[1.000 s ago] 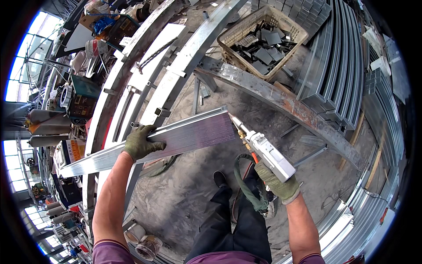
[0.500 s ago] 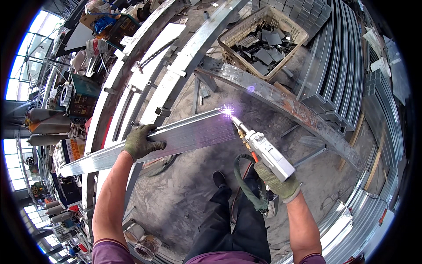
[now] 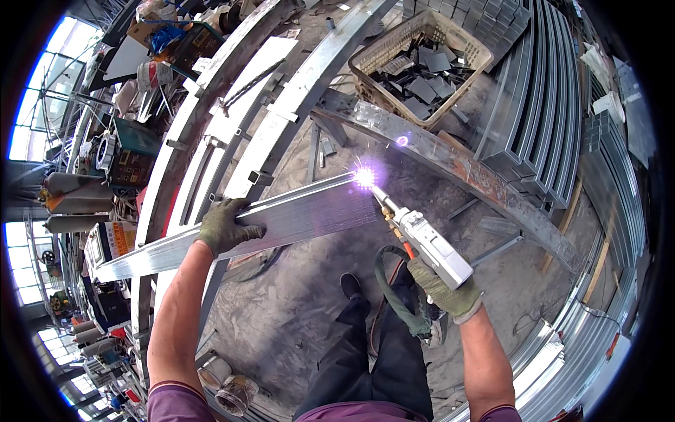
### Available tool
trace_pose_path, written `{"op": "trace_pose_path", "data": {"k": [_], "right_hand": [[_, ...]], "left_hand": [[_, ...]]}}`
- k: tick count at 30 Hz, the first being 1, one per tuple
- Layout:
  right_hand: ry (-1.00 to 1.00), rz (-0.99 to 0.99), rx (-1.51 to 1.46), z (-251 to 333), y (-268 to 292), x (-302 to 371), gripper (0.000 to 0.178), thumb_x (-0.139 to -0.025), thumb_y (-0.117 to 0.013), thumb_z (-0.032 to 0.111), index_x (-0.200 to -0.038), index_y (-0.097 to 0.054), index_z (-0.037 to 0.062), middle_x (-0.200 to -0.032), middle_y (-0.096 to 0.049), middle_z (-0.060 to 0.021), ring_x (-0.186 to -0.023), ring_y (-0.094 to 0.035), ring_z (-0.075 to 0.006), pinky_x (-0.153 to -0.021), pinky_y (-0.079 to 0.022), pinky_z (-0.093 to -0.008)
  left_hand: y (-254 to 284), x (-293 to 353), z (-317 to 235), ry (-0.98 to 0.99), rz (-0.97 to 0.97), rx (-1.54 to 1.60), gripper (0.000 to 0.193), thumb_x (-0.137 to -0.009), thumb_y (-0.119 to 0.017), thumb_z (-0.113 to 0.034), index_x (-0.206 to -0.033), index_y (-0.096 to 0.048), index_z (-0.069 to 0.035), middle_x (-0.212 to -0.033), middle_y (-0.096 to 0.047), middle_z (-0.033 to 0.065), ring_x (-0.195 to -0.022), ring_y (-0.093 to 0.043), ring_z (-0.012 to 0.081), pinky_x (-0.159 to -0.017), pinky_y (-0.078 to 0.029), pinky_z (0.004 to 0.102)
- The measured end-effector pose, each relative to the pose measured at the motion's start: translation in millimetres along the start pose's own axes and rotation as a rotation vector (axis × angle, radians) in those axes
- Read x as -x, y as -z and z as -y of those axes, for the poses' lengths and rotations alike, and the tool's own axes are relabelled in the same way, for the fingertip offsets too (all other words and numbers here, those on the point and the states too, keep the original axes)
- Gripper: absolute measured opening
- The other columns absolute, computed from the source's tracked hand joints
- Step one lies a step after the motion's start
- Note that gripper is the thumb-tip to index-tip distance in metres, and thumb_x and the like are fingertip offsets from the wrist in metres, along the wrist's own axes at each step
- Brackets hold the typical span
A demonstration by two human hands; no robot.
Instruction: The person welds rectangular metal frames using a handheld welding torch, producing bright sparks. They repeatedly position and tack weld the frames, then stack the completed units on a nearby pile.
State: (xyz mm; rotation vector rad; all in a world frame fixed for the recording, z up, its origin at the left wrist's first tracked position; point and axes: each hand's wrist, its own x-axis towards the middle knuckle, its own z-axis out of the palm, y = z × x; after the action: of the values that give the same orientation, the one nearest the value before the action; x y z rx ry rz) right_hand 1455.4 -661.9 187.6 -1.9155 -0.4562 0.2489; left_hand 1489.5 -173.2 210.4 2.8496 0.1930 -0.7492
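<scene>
My left hand (image 3: 229, 228), in a green work glove, grips a long silvery metal profile (image 3: 309, 211) from above, its thumb against the near side and its fingers over the far edge. The profile slants up to the right across a rack of steel beams. In my gloved right hand (image 3: 444, 290) is a white handheld welding gun (image 3: 437, 246), its nozzle aimed at the profile's far right end. A bright violet-white arc with sparks (image 3: 364, 177) burns there and hides the exact contact. A dark green sleeved cable (image 3: 394, 295) loops from the gun.
Steel rack beams (image 3: 309, 91) stand on the left, joined by a rusty crossbeam (image 3: 450, 162) ahead. Beyond it sits a cream plastic crate (image 3: 362, 81) of dark metal plates. Stacked metal channels (image 3: 527, 119) lie at right. Buckets (image 3: 235, 395) stand near my left.
The arc glows larger and brighter, with more sparks flying up. My right hand and the welding gun have shifted very slightly; my left hand stays put on the profile.
</scene>
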Motion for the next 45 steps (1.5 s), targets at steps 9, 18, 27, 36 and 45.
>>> {"op": "trace_pose_path", "data": {"k": [9,18,27,36,45], "right_hand": [[-0.034,0.001,0.038,2,1,1,0.036,-0.088,-0.085,0.008,-0.123,-0.075,0.0108,-0.116,-0.080,-0.0021,-0.105,-0.076,-0.0155,-0.098,-0.055,-0.0337],[-0.354,0.046,-0.327,3,3,7,0.048,-0.093,-0.081,0.004,-0.134,-0.056,0.0077,-0.123,-0.074,-0.0086,-0.109,-0.074,-0.0174,-0.088,-0.061,-0.0297],[-0.129,0.006,-0.033,10,3,2,0.034,-0.089,-0.085,0.011,-0.122,-0.074,0.0091,-0.110,-0.078,-0.0042,-0.102,-0.074,-0.0240,-0.094,-0.053,-0.0380],[-0.051,-0.020,0.046,10,3,3,0.028,-0.094,-0.081,0.006,-0.120,-0.074,0.0009,-0.100,-0.077,-0.0072,-0.087,-0.072,-0.0162,-0.076,-0.059,-0.0325],[-0.089,-0.061,-0.090,9,-1,7,0.028,-0.094,-0.082,0.008,-0.120,-0.075,0.0017,-0.099,-0.076,-0.0061,-0.087,-0.071,-0.0151,-0.075,-0.058,-0.0318]], "left_hand": [[-3,0,6,0.009,-0.017,0.046,0.101,-0.066,-0.088,-0.074,-0.142,-0.066,-0.011,-0.128,-0.072,0.0163,-0.121,-0.068,0.0338,-0.104,-0.054,0.0444],[-3,-1,5,0.009,-0.017,0.039,0.099,-0.066,-0.088,-0.075,-0.141,-0.067,-0.014,-0.128,-0.072,0.0147,-0.122,-0.067,0.0338,-0.103,-0.054,0.0457],[-2,-1,4,0.012,-0.006,0.046,0.099,-0.066,-0.087,-0.076,-0.140,-0.068,-0.014,-0.126,-0.073,0.0151,-0.122,-0.066,0.0342,-0.103,-0.054,0.0462],[-6,-1,10,-0.010,-0.033,0.066,0.095,-0.067,-0.089,-0.072,-0.139,-0.068,-0.013,-0.125,-0.072,0.0161,-0.122,-0.065,0.0344,-0.104,-0.053,0.0459],[-5,-2,8,-0.011,-0.038,0.053,0.093,-0.067,-0.089,-0.071,-0.138,-0.069,-0.013,-0.127,-0.071,0.0160,-0.125,-0.063,0.0348,-0.106,-0.052,0.0457]]}}
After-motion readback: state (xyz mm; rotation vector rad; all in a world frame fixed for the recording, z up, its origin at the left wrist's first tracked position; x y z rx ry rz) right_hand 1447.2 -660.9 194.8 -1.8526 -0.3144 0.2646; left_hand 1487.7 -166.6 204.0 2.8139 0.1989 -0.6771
